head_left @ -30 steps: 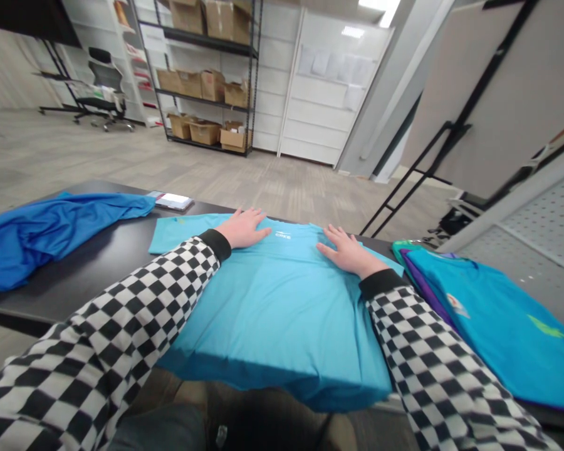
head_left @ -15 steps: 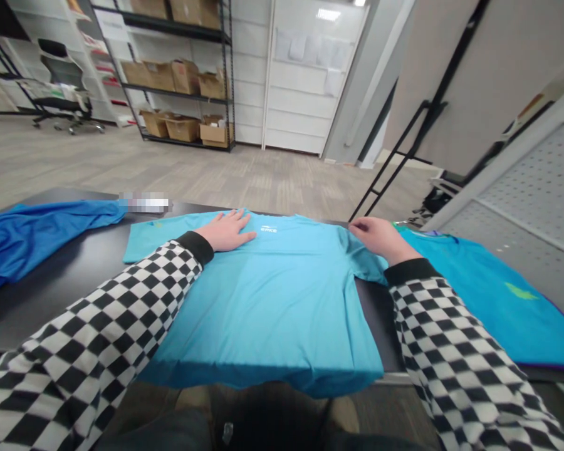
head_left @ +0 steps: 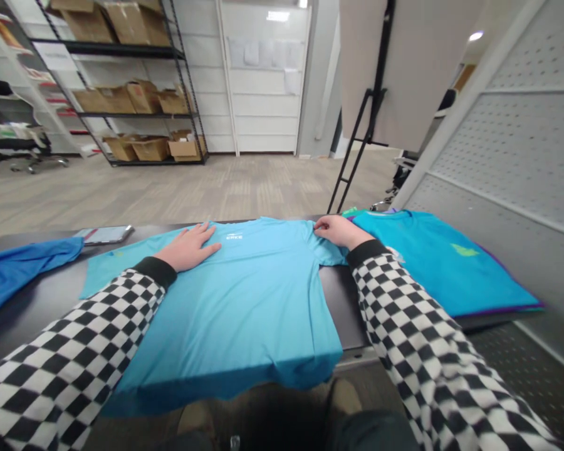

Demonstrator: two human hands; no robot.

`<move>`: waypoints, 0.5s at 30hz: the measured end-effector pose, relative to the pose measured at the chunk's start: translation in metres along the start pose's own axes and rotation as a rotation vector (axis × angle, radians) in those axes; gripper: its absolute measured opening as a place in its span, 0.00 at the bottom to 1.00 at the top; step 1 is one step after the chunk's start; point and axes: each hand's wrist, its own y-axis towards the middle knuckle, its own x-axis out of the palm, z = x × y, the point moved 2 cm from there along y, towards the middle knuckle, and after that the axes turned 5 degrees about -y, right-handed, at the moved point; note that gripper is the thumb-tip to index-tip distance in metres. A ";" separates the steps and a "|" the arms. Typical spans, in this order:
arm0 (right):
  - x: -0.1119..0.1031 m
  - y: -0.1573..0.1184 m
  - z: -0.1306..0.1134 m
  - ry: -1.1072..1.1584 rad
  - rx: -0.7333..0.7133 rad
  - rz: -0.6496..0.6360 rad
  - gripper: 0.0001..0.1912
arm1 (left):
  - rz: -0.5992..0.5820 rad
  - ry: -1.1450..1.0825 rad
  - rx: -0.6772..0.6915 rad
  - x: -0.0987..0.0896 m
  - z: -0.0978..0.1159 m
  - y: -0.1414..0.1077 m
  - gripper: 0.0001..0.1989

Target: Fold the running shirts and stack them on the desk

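Note:
A light blue T-shirt [head_left: 244, 294] lies spread on a dark table, collar at the far side and hem hanging over the near edge. Its chest carries a small white logo. My left hand [head_left: 188, 246] rests flat on the upper chest, left of the logo, fingers spread. At the shoulder near the right sleeve, my right hand [head_left: 338, 230] has its fingertips pinched together on the fabric. Part of that sleeve is hidden under my right hand and wrist.
A stack of folded shirts [head_left: 432, 260], bright blue on top, lies at the right beside a perforated panel [head_left: 521, 163]. On the left are a darker blue garment [head_left: 23, 266] and a phone-like device [head_left: 106, 235]. A black stand [head_left: 357, 150] rises beyond the table.
The view has turned to the right, so the whole scene sits further left. Both hands stay at about the same places on the T-shirt.

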 end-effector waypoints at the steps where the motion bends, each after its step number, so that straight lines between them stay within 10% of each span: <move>1: -0.001 0.000 -0.001 0.006 -0.015 -0.002 0.09 | -0.001 0.036 -0.005 -0.003 0.003 0.000 0.46; 4: -0.003 0.000 -0.006 0.027 -0.043 -0.011 0.13 | 0.071 0.175 -0.011 -0.024 0.034 -0.009 0.42; 8: -0.001 0.005 -0.009 0.012 -0.073 -0.033 0.15 | 0.211 0.075 0.159 -0.052 0.141 -0.048 0.30; 12: 0.001 0.006 -0.011 -0.031 -0.080 -0.005 0.16 | -0.104 -0.088 0.245 -0.039 0.267 -0.107 0.26; 15: 0.001 0.003 -0.015 -0.058 -0.067 0.003 0.17 | -0.143 -0.096 0.184 -0.020 0.322 -0.150 0.23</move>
